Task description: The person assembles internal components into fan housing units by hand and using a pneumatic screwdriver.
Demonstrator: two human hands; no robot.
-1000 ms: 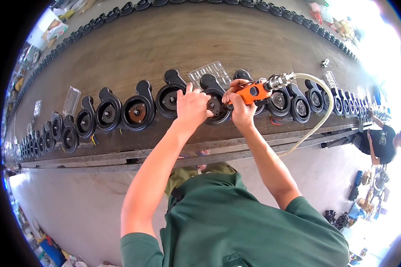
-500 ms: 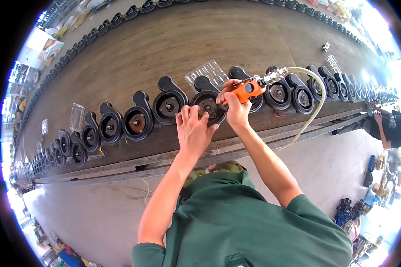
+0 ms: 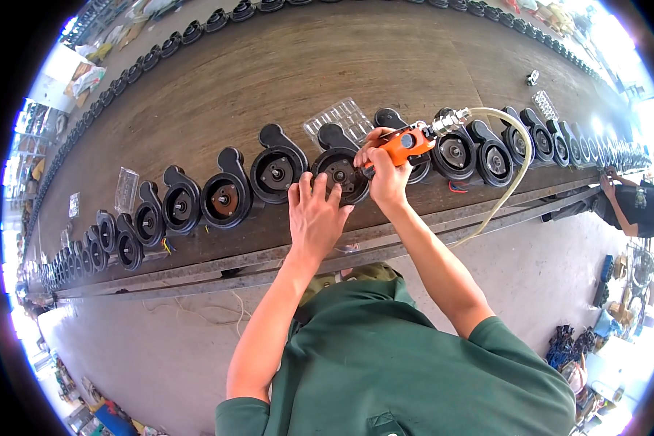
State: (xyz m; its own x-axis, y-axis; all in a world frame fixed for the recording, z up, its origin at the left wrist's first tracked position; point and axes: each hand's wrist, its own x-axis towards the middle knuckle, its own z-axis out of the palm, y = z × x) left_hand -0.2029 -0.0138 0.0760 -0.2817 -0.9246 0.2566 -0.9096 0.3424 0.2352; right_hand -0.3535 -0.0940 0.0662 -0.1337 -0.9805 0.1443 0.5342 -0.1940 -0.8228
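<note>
Near the front edge of the table, a black round blower housing (image 3: pixel 331 135) lies face up with a motor plate and shaft inside it. My left hand (image 3: pixel 316 218) rests its spread fingers on the housing's near-left rim. In my right hand (image 3: pixel 386 178) is an orange air screwdriver (image 3: pixel 401 147), tilted so that its lower end points toward the housing's right side. My fingers hide the tool's tip, so its exact contact cannot be made out. A clear air hose (image 3: pixel 522 145) runs from the silver fitting (image 3: pixel 450 123) on the tool.
Similar blower housings (image 3: pixel 277 174) line the front edge both ways, and more (image 3: pixel 192 31) line the far edge. Clear plastic trays (image 3: pixel 344 116) lie behind the near row. Red wires (image 3: pixel 458 188) stick out near the edge. Another person (image 3: pixel 636 207) works at the far right.
The air screwdriver and right hand have shifted very slightly to the right. My left fingers have straightened a little on the rim. The housing has barely moved.
</note>
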